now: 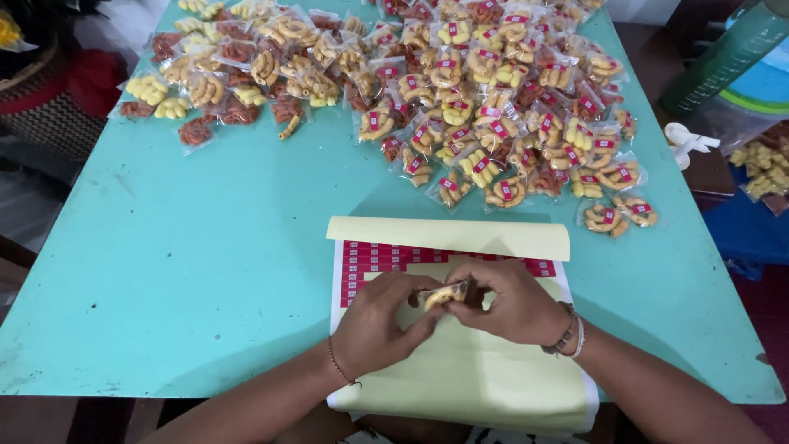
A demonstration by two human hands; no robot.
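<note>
Pinching one small clear snack packet together, left hand and right hand grip it above the red-stickered label sheet.

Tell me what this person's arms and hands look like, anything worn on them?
Both forearms are bare, with no sleeves in view. The left hand has a thin dark beaded bracelet at the wrist. The right hand wears a few stacked bracelets, dark and pale. No gloves show.

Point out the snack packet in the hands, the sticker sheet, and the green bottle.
snack packet [445,294], head view, its clear middle.
sticker sheet [460,362], head view, bare yellow backing.
green bottle [727,57], head view, its side.
</note>
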